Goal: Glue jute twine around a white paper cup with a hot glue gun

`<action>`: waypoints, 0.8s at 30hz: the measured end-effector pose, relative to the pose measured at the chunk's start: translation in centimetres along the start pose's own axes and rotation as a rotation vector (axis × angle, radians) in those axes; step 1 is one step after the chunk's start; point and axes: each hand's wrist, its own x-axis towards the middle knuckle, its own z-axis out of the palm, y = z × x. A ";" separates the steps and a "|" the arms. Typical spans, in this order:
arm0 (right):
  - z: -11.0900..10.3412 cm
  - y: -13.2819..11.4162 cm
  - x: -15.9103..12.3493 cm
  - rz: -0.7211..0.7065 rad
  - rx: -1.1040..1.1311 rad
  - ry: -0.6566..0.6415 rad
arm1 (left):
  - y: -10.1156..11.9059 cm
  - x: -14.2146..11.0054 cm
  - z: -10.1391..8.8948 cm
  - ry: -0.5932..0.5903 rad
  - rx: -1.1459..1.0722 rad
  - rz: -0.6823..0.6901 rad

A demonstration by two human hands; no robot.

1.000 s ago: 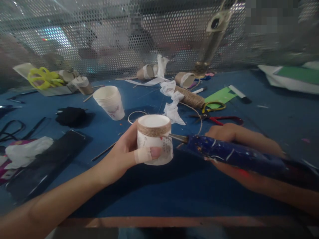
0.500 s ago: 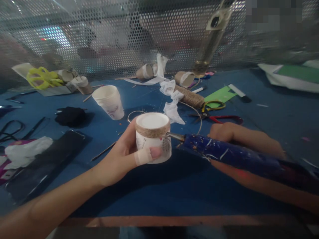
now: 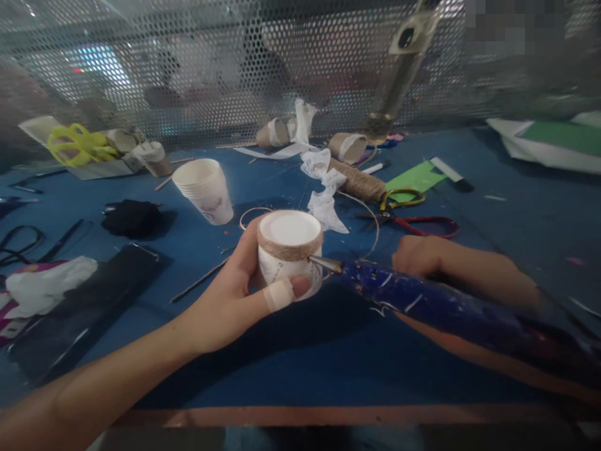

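An upturned white paper cup point(image 3: 277, 269) is in my left hand point(image 3: 244, 294), whose bandaged thumb lies across its front. Brown twine point(image 3: 284, 250) circles the cup in several turns just below its upper rim. From the right, a blue hot glue gun point(image 3: 413, 300) points at the cup, its metal nozzle at the lower edge of the twine. My right hand point(image 3: 427, 257) is closed behind the glue gun, which hides most of the fingers. A loose length of twine curves behind the cup toward the twine roll point(image 3: 359, 181).
Stacked paper cups point(image 3: 206, 194) stand behind my left hand. Red-and-yellow-handled scissors point(image 3: 399, 213), green paper point(image 3: 413, 178) and white lace point(image 3: 323, 181) lie farther back. Yellow scissors point(image 3: 77, 144) rest in a box at left. A perforated metal screen point(image 3: 211, 69) closes off the back.
The cup has turned slightly in my left hand and risen a little. The glue gun's nozzle has shifted slightly left and down along the twine's edge.
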 end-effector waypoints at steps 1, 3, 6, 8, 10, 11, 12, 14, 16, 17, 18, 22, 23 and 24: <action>0.0 -0.2 -0.2 0.009 -0.006 0.005 | 0.0 0.0 0.0 -0.001 0.005 0.000; 0.0 -0.6 -0.6 0.021 -0.025 0.018 | 0.0 0.0 0.0 -0.002 -0.004 0.005; 0.0 -1.0 -1.0 0.053 -0.089 0.048 | 0.0 0.1 0.0 0.002 -0.014 0.015; -0.1 -1.0 -1.0 0.066 -0.115 0.055 | 0.0 0.2 -0.1 0.007 -0.020 0.026; -0.3 -1.0 -0.8 0.072 -0.130 0.056 | -0.1 0.2 -0.2 0.009 -0.026 0.039; -0.4 -1.0 -0.6 0.073 -0.134 0.054 | -0.2 0.2 -0.2 0.010 -0.030 0.046; -0.5 -1.0 -0.5 0.072 -0.134 0.049 | -0.2 0.2 -0.2 0.011 -0.035 0.051; -0.8 -1.1 -0.1 0.052 -0.114 0.010 | -0.3 0.2 -0.3 0.013 -0.044 0.054; -1.0 -1.2 0.1 0.022 -0.083 -0.045 | -0.3 0.2 -0.3 0.013 -0.040 0.055; -1.1 -1.3 0.1 0.008 -0.073 -0.064 | -0.3 0.2 -0.3 0.012 -0.036 0.054; -1.3 -1.3 0.2 0.001 -0.069 -0.075 | -0.3 0.2 -0.3 0.012 -0.036 0.050; -2.0 -1.0 0.6 -0.046 -0.030 -0.102 | -0.1 0.2 -0.2 0.010 -0.046 0.020; -2.2 -0.9 0.7 -0.063 -0.004 -0.131 | -0.1 0.1 -0.1 0.010 -0.037 0.015; -2.3 -0.8 0.8 -0.076 0.017 -0.164 | 0.0 0.1 -0.1 0.011 -0.022 0.010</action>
